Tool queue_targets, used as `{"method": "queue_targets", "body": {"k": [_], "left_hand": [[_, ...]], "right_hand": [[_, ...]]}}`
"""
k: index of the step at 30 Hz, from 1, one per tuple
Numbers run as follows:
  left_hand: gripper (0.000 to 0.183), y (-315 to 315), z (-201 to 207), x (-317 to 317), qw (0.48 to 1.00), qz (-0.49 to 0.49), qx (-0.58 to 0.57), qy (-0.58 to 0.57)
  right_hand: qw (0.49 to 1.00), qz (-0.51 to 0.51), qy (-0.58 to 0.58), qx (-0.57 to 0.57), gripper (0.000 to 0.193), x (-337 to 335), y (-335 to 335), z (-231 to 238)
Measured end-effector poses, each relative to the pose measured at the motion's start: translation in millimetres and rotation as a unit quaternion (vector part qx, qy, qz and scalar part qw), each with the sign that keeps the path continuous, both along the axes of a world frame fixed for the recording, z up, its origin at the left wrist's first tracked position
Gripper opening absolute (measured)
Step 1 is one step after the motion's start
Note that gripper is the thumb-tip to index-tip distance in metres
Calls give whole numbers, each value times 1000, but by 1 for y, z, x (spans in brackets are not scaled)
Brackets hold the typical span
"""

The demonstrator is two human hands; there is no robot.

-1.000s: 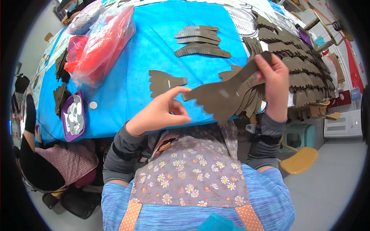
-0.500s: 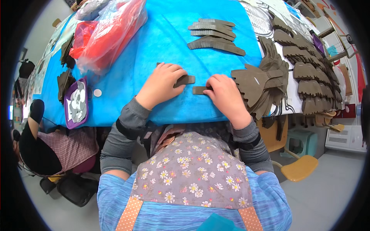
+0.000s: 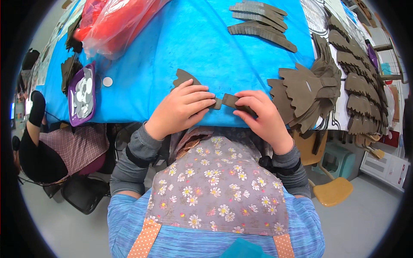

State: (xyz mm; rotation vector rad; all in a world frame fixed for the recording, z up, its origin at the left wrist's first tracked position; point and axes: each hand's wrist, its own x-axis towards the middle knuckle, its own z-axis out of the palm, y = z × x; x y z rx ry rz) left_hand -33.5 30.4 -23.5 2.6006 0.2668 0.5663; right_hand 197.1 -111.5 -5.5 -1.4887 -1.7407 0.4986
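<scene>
Under my left hand (image 3: 183, 104) is a dark brown, flat cut-out piece (image 3: 186, 76). Its scalloped edge shows beyond my fingers and its narrow tab sticks out on the right; my fingers are bent over it. A short dark brown strip (image 3: 229, 100) is pinched between the thumb and fingers of my right hand (image 3: 260, 112). The strip's left end lies close to the tab, with a small gap between them. My palm and fingers hide much of both pieces. To the right of my right hand lies a fanned pile of similar scalloped pieces (image 3: 303, 92).
Stacked brown strips (image 3: 262, 32) lie at the back of the blue table cover (image 3: 193, 38). On the left are a purple tray (image 3: 71, 112) of whitish discs, one loose disc (image 3: 107, 81) and a red-filled plastic bag (image 3: 124, 26). More scalloped stacks (image 3: 361, 84) line the right. A person's leg (image 3: 36, 142) shows at left.
The view has shifted. The strip in my right hand has tilted, its right end now lower. More of the scalloped edge shows beyond my left hand.
</scene>
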Motion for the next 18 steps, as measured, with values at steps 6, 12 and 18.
{"method": "queue_targets", "body": {"k": [6, 12, 18], "left_hand": [[29, -2, -1, 0, 1000, 3, 13, -15], [29, -3, -1, 0, 1000, 9, 1, -11], [28, -4, -1, 0, 1000, 14, -1, -11]], "right_hand": [[999, 5, -31, 35, 25, -12, -4, -13], [998, 5, -41, 42, 25, -14, -3, -15], [998, 6, -48, 43, 24, -14, -3, -14]]}}
